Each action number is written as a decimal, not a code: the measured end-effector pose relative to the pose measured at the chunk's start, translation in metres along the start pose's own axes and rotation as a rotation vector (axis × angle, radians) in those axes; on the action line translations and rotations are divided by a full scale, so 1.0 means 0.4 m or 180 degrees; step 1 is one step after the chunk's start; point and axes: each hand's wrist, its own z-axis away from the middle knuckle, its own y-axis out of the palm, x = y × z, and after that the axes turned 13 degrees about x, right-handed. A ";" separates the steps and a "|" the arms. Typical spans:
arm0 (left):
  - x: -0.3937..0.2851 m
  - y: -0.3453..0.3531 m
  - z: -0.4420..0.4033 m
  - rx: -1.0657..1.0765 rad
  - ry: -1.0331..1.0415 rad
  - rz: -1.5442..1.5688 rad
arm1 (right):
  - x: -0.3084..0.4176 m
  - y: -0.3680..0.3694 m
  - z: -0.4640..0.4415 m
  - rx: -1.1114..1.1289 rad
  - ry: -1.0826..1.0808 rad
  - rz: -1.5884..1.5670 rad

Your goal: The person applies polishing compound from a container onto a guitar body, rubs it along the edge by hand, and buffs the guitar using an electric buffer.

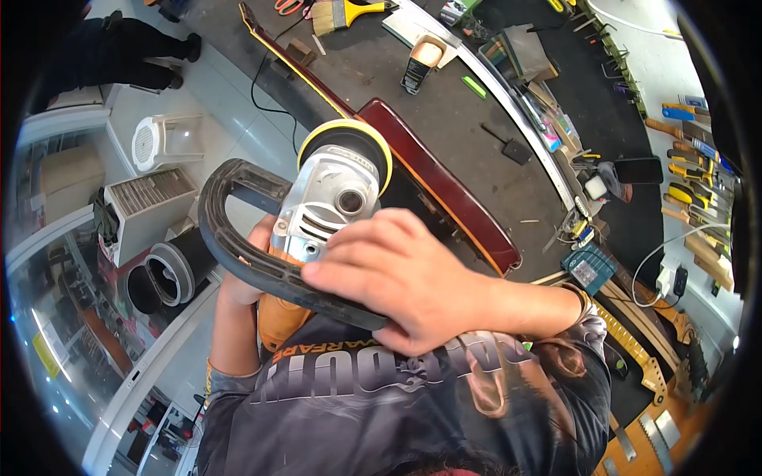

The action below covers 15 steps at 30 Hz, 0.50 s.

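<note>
A polisher with a D-shaped black handle and a round yellow-edged pad is held close to the chest. My right hand is closed over the handle, with its fingers lying across it. Behind the handle, my left hand grips the polisher's body from below, its fingers mostly hidden. The pad faces away from me, in front of a dark red guitar that lies on the dark bench, its neck pointing to the upper left.
A yellow-handled brush, a small box and a black cable adapter lie on the bench. Hand tools line the right wall. A white stool and a person in dark clothes are at the upper left.
</note>
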 end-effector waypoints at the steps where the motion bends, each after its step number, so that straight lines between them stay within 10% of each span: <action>1: -0.007 0.011 -0.002 -0.0006 0.0042 -0.0013 | -0.007 0.016 0.005 -0.0041 -0.0144 -0.0027; 15: -0.047 0.076 0.001 -0.0315 -0.0095 -0.0210 | -0.026 0.070 0.021 -0.1064 -0.0468 0.0654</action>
